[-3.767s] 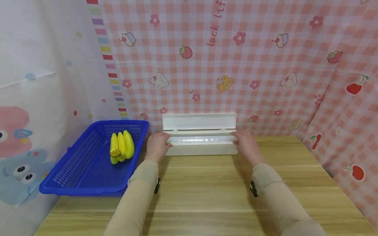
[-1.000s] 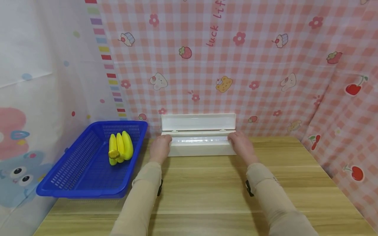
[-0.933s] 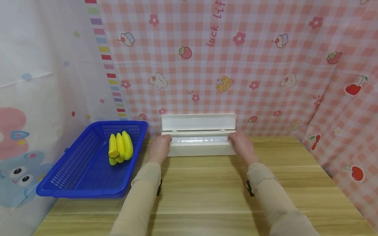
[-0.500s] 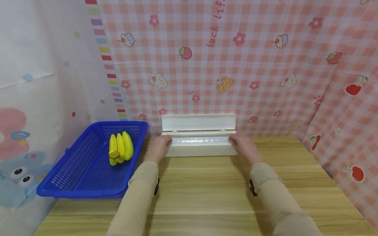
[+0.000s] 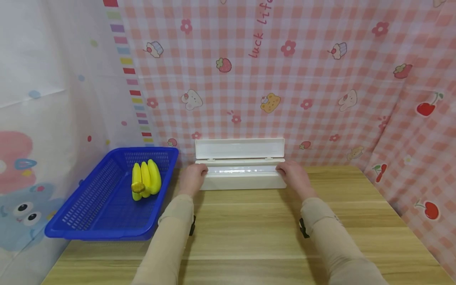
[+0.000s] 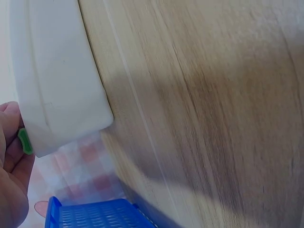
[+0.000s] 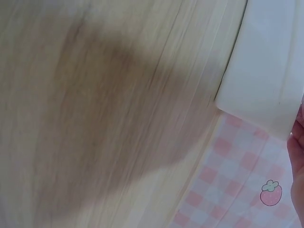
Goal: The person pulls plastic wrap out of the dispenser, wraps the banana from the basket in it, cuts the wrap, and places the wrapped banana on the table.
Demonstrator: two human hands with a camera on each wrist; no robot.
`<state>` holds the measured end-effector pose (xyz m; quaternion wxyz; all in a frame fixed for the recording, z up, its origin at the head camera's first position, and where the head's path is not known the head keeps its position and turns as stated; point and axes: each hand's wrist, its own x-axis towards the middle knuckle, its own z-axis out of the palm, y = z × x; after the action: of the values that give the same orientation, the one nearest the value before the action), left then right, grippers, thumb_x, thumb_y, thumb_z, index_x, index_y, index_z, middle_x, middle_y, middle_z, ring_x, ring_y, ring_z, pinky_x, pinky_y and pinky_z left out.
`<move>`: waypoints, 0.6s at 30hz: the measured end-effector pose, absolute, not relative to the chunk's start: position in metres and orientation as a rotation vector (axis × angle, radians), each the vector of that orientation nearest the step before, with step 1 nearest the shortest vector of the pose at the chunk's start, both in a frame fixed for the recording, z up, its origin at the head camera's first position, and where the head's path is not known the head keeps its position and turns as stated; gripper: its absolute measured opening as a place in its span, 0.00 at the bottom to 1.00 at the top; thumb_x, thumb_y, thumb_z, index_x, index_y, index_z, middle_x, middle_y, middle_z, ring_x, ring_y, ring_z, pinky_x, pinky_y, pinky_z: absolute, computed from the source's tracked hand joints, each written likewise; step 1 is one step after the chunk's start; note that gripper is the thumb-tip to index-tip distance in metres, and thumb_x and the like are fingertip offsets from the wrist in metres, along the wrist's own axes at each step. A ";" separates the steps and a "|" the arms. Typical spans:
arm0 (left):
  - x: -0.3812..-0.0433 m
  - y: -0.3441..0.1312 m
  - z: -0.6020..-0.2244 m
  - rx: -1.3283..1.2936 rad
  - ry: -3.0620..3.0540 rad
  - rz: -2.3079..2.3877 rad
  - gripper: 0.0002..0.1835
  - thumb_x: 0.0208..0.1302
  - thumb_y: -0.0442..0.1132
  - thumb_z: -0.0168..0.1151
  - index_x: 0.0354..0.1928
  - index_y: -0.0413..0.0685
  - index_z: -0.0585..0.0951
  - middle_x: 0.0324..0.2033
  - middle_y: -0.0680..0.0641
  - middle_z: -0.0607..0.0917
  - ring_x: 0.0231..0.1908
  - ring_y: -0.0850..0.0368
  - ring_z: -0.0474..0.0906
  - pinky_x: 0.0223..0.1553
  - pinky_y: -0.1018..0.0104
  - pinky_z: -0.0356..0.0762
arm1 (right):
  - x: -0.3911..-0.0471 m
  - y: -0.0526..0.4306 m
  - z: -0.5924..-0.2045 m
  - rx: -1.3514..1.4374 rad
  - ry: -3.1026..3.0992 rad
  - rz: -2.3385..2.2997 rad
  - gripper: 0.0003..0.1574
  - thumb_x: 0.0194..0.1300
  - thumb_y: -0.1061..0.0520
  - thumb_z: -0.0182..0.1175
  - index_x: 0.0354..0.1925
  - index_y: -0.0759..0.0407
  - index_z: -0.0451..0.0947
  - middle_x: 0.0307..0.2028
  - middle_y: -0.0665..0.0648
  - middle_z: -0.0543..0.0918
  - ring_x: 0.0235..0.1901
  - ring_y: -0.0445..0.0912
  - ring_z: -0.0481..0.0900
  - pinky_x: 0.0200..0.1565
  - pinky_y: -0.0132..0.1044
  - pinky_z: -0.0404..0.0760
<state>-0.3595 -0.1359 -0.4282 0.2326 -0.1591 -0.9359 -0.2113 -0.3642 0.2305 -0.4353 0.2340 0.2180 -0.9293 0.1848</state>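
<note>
A long white cling film box stands at the back of the table, its lid tipped up against the cloth. Inside lies a shiny cling film roll. My left hand has curled fingers at the roll's left end, and my right hand does the same at the right end. Both seem to pinch the film there, though the fingertips are mostly hidden. In the left wrist view a small green piece shows between the fingers and the box end. The right wrist view catches only fingers beside the box corner.
To the left, a blue plastic basket holds a bunch of yellow bananas. Its right rim is close to my left forearm. Pink checked cloth hangs behind the box. The wooden table stretches toward me between my sleeves.
Since the oldest frame both hands have shifted inward from the box's ends onto the roll's ends. Over the last second they have stayed almost in place. Box and basket have not moved.
</note>
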 end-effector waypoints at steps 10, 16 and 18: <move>-0.360 -0.135 -0.427 -0.380 -2.581 -0.604 0.05 0.60 0.29 0.66 0.36 0.44 0.87 0.35 0.45 0.89 0.37 0.45 0.85 0.40 0.51 0.82 | -0.362 0.228 -0.434 0.539 -2.544 0.507 0.03 0.63 0.66 0.65 0.36 0.61 0.84 0.35 0.60 0.86 0.39 0.57 0.82 0.44 0.51 0.81; -0.360 -0.135 -0.424 -0.376 -2.575 -0.602 0.05 0.61 0.29 0.66 0.35 0.44 0.87 0.34 0.45 0.89 0.36 0.46 0.85 0.40 0.51 0.82 | -0.360 0.226 -0.429 0.506 -2.561 0.510 0.03 0.64 0.65 0.65 0.37 0.62 0.84 0.37 0.59 0.86 0.41 0.56 0.83 0.45 0.50 0.81; -0.361 -0.135 -0.423 -0.377 -2.570 -0.596 0.04 0.61 0.29 0.66 0.35 0.44 0.87 0.34 0.45 0.88 0.36 0.46 0.84 0.39 0.51 0.82 | -0.360 0.226 -0.428 0.501 -2.563 0.513 0.03 0.63 0.66 0.65 0.37 0.62 0.84 0.37 0.59 0.86 0.40 0.56 0.83 0.45 0.50 0.81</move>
<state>-0.3605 -0.1354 -0.4234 0.2360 -0.1373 -0.9371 -0.2174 -0.3598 0.2264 -0.4284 0.2377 0.1827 -0.9354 0.1872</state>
